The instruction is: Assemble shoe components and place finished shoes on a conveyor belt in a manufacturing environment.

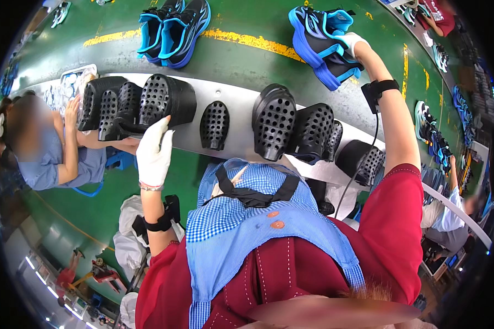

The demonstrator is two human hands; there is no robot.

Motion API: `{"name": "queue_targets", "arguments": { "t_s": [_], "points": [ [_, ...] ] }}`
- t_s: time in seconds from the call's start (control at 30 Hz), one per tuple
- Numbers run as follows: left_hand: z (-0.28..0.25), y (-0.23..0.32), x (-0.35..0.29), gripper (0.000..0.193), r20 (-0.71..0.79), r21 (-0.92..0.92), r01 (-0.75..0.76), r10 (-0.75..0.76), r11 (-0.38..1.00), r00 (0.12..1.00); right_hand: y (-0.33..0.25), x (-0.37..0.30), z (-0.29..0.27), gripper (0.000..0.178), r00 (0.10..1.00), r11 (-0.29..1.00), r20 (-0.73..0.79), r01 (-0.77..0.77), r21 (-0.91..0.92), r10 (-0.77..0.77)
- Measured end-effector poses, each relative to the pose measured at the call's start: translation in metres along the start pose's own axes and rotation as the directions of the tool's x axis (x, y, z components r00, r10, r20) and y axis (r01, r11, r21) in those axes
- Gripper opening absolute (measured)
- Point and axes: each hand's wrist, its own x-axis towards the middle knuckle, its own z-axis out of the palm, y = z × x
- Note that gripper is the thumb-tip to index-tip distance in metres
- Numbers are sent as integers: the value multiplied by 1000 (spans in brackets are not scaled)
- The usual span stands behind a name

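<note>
My left hand (153, 154), in a white glove, is held beside a black perforated plastic shoe form (164, 98), its fingers stretched and its thumb apart. The fingertips reach the form's lower edge; whether they touch it I cannot tell. At the upper right, my gloved right hand (353, 44) grips a pair of black-and-blue sneakers (321, 41) by the collar, above the green surface; the glove's fingers are partly hidden by the shoes. More black shoe forms (274, 122) stand along the metal ledge (233, 107), a small one (214, 125) among them.
Another pair of black-and-blue sneakers (174, 32) rests on the green surface (247, 24) marked with a yellow line (252, 43). A person in blue (66, 148) sits at the left end of the ledge, hands near the forms. Further shoes (431, 131) lie at the right.
</note>
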Motion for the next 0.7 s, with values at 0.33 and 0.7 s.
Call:
{"name": "queue_targets", "arguments": {
  "t_s": [0.33, 0.7],
  "points": [
    [53, 14, 32, 34, 302, -121, -329, 351, 936, 886, -79, -131, 23, 31, 983, 984, -90, 165, 62, -159],
    [72, -3, 27, 73, 612, 78, -445, 310, 892, 727, -160, -313, 82, 47, 815, 859, -277, 498, -117, -510]
  ]
}}
